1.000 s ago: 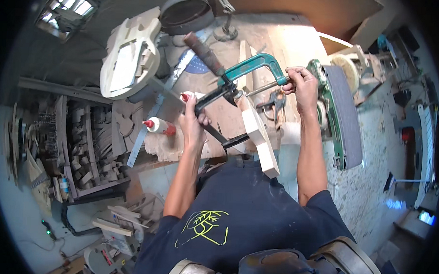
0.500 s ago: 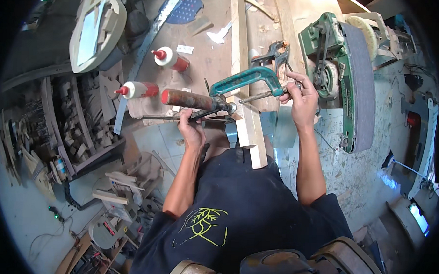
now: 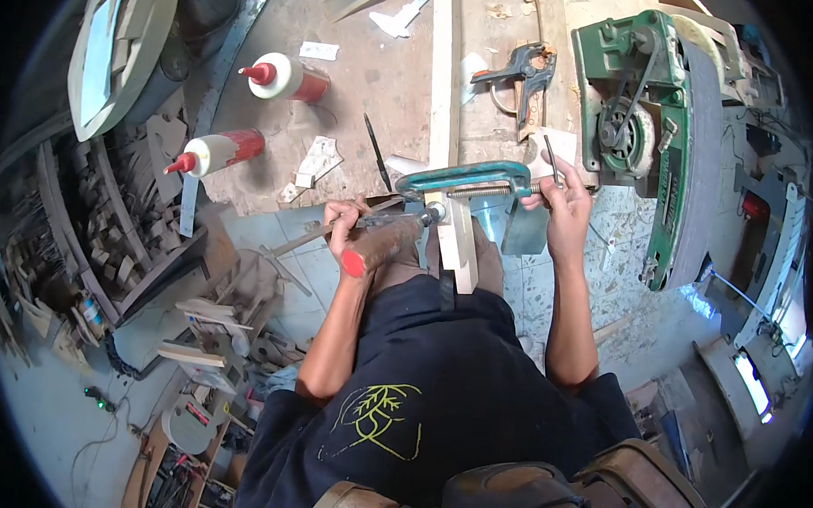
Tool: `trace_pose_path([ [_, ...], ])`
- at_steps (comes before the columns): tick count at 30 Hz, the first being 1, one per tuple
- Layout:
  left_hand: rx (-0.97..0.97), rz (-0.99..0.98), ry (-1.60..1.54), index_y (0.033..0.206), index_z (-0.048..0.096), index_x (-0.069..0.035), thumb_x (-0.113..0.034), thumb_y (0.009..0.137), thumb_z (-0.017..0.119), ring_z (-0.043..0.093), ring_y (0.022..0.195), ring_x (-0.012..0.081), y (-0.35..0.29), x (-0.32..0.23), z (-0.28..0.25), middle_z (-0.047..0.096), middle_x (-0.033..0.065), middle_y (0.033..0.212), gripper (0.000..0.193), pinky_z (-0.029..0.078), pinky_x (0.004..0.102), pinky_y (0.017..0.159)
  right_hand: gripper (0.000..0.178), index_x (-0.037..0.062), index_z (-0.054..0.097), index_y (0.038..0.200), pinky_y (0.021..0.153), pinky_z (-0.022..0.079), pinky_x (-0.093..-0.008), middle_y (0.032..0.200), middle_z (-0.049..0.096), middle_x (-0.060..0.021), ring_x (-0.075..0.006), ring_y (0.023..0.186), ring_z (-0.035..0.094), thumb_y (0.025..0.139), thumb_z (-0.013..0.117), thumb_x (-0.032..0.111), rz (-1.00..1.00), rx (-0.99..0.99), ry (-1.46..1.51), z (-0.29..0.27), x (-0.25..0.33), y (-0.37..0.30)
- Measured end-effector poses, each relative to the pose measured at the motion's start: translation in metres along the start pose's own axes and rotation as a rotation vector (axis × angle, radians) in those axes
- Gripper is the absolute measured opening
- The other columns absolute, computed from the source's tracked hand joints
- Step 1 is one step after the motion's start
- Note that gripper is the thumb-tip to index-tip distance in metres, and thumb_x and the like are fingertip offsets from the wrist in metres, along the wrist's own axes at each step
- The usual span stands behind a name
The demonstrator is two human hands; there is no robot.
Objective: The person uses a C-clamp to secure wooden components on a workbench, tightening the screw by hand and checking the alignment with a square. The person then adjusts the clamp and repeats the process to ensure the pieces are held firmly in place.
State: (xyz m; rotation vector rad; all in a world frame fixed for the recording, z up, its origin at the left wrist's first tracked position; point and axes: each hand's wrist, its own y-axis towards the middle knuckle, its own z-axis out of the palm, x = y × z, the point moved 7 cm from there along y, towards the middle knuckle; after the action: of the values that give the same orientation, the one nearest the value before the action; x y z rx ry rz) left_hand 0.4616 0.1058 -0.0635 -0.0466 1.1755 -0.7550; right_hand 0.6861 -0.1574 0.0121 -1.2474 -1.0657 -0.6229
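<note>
Seen from the head camera, looking down over a dark shirt. Left hand (image 3: 343, 232) wrapped around the brown wooden handle with a red end (image 3: 377, 248) of a bar-type tool, fingers closed tight on it, near the left side of the lap. Right hand (image 3: 565, 199) raised at the right end of a teal metal C-clamp (image 3: 467, 177), fingers pinched together on the thin steel turning pin (image 3: 550, 160) of its threaded screw. Clamp frame arched across a long pale wooden strip (image 3: 449, 121) running from the far bench edge down toward the lap, its near end resting just beside the handle. Whether the screw pad already touched the strip could not be told. Farther left on the dusty bench, two white glue bottles with red caps (image 3: 250, 110), lying on their sides, well apart from the hands. To the right, a green belt sander (image 3: 648, 128), close to the right wrist; just beyond the clamp, an orange-and-black spring clamp (image 3: 525, 70). Judged from this: a risk of the strip slipping sideways under the clamp if tightened while only loosely steadied, marking or skewing the joint; a risk, too, of the pin pinching fingertips against the frame, or of overtightening bruising the soft pale wood. Sander nearby could snag a sleeveless forearm if left running, though its state could not be told.
</note>
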Motion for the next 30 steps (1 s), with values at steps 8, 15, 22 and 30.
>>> trace_pose_path([
  [8,0.013,0.003,0.089,0.082,0.047,-0.004,-0.014,0.080,0.056,0.055,0.081,0.0232,0.000,0.004,-0.006,0.054,0.0111,0.075,0.014,0.021,0.0491,0.114,0.005,0.0012,0.051,0.090,0.064,0.052,-0.0281,0.087,0.065,-0.0151,-0.0156,0.069,0.062,0.091,0.049,0.006,0.157,0.002,-0.019,0.004,-0.024,0.002],
  [15,0.014,-0.029,0.160,0.086,0.047,-0.003,-0.022,0.077,0.057,0.057,0.083,0.0268,0.008,0.006,-0.015,0.054,0.0133,0.074,0.023,0.026,0.0511,0.112,0.013,0.0027,0.046,0.087,0.071,0.046,-0.0254,0.082,0.065,-0.0153,-0.0143,0.070,0.057,0.090,0.051,0.014,0.154,-0.059,-0.112,0.019,-0.015,-0.004],
  [22,-0.004,-0.061,0.202,0.089,0.046,-0.002,-0.026,0.078,0.058,0.056,0.084,0.0290,0.009,0.008,-0.018,0.056,0.0149,0.077,0.029,0.031,0.0498,0.108,0.009,0.0017,0.042,0.093,0.078,0.047,-0.0326,0.085,0.062,-0.0199,-0.0205,0.078,0.059,0.085,0.042,0.006,0.140,-0.008,-0.107,0.025,-0.020,-0.006],
  [30,0.048,-0.076,0.277,0.091,0.045,-0.002,-0.027,0.080,0.057,0.054,0.085,0.0284,0.006,0.004,-0.009,0.052,0.0142,0.078,0.030,0.029,0.0515,0.108,0.017,0.0006,0.043,0.093,0.074,0.048,-0.0362,0.080,0.062,-0.0259,-0.0268,0.071,0.060,0.084,0.045,0.015,0.099,0.014,-0.153,0.014,-0.025,0.002],
])
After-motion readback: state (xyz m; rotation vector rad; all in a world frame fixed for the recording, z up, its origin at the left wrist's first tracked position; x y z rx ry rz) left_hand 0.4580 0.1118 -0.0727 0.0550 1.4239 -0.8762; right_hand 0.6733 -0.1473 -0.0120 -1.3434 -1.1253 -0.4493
